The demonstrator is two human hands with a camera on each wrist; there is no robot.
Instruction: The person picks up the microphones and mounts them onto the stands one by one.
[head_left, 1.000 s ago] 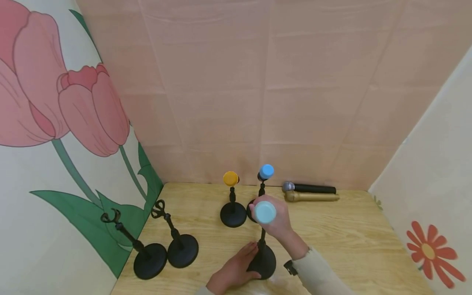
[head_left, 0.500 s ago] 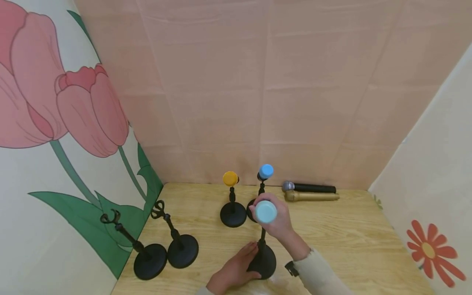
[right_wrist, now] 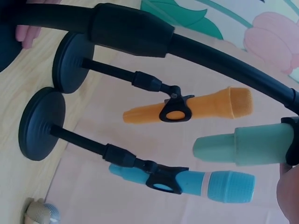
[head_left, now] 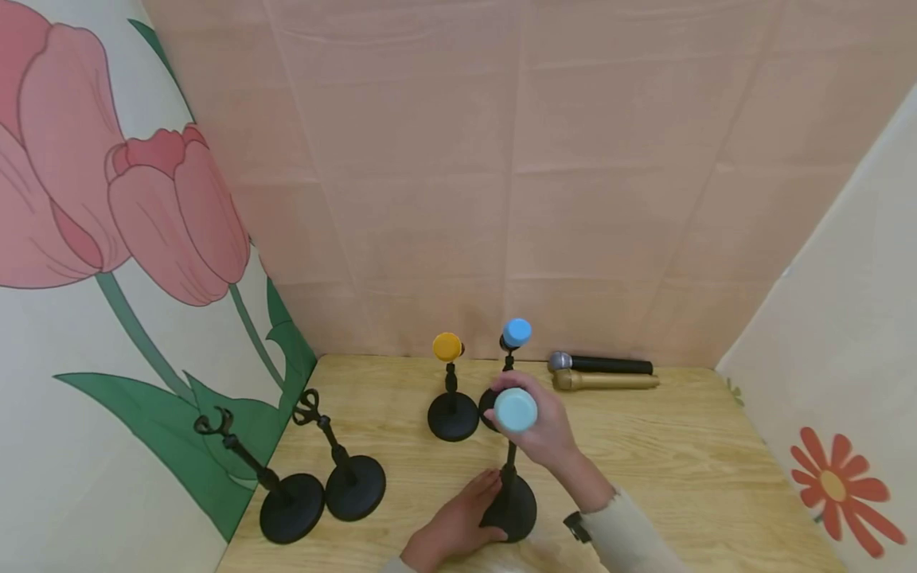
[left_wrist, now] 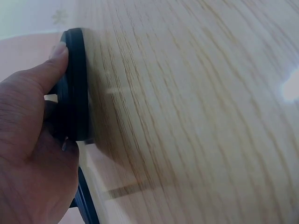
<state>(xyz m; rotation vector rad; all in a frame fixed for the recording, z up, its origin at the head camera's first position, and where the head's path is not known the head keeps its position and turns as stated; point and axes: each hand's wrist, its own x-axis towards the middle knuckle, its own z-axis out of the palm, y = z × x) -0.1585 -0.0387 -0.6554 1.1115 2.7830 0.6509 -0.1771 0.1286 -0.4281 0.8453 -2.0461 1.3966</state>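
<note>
1. The right hand grasps the mint mic, its fingers curled round the body. The mic's round head faces up, above the grip; its tail points down toward the table.
2. At the right hand, the black clip lies against the mint mic's side. It is cut off by the right wrist view's edge, so I cannot tell how fully the mic is seated.
3. The pole runs down below the right hand to a round base on the table.
4. The left hand rests on that base from its left side, fingers extended and released rather than clenched, fingertips beside the pole, thumb near the front rim.
5. Just beyond the right hand, the blue mic sits in an upright stand, partly hidden by that hand in the head view.
6. Beyond the right hand and to its left, the orange mic is held in another stand.
7. Beyond the right hand and to its right, the black mic and gold mic lie side by side, the gold one nearer.
8. Well left of the left hand, two more stands stand close together.
</note>
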